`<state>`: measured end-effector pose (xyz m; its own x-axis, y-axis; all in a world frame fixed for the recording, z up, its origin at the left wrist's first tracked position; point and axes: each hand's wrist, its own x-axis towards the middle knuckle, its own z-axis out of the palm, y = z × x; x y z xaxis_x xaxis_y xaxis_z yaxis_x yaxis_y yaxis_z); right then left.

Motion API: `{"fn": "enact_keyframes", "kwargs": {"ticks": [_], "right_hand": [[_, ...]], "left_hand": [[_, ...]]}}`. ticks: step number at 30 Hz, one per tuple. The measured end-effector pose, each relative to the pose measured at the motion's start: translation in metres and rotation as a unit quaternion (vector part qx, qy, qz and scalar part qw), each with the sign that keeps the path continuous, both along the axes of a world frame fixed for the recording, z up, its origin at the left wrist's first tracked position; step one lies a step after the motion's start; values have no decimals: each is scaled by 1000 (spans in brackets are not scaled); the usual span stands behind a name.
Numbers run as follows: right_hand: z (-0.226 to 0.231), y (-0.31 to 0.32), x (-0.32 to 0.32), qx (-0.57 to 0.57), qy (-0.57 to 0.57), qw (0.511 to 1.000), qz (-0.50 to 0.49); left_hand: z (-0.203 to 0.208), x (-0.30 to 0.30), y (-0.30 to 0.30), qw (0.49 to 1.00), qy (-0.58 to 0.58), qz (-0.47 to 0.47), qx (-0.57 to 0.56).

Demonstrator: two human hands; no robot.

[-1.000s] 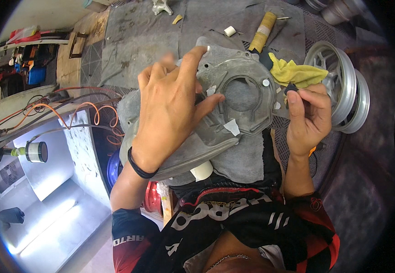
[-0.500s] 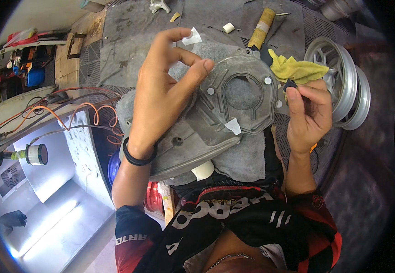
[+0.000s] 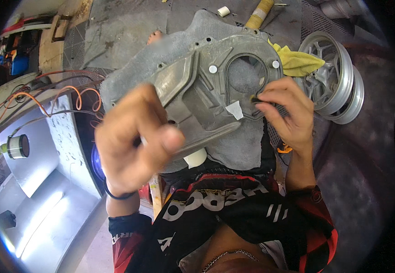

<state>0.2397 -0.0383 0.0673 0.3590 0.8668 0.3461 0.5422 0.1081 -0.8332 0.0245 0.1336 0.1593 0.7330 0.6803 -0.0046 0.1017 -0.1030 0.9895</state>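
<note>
A grey cast-metal engine cover (image 3: pixel 202 107) lies on a grey cloth (image 3: pixel 129 84) in front of me. Two round white stickers, one (image 3: pixel 213 69) left of its large round opening and one (image 3: pixel 275 64) right of it, are on the metal. A torn piece of white tape (image 3: pixel 234 110) sits just below the opening. My right hand (image 3: pixel 293 111) pinches a small dark piece (image 3: pixel 255 99) over the cover's lower right rim; its exact kind is unclear. My left hand (image 3: pixel 136 141) is raised over the cover's left end, bent-fingered and smeared by motion, so its grip cannot be read.
A yellow cloth (image 3: pixel 300 63) and silver wheels (image 3: pixel 329 77) are at the right. A tape-wrapped roll (image 3: pixel 260 13) and a small white roll (image 3: pixel 223 11) lie beyond the cover. An orange coiled hose (image 3: pixel 76 95) hangs at left; a bare foot (image 3: pixel 154 37) shows farther off.
My left hand has dropped down and left, off the middle of the cover; the white scrap by its fingertips no longer shows. My right hand has brought the dark piece left to the cover's rim.
</note>
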Motion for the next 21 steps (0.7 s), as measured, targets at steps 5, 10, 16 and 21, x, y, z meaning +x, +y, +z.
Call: {"fn": "enact_keyframes", "kwargs": {"ticks": [5,10,16,21], "right_hand": [[6,5,-4,-15,-75,995,70],[2,9,-4,-54,-154,982,98],[14,18,-5,-59,-228,964,122],[29,25,3,-62,-245,952,176]], "left_hand": [[-14,-22,-34,961,-12,-257,-99],[-63,-38,-74,926,-21,-331,-180],[-93,-42,-101,921,22,-342,-184],[-110,-37,-115,923,32,-332,-193]]}}
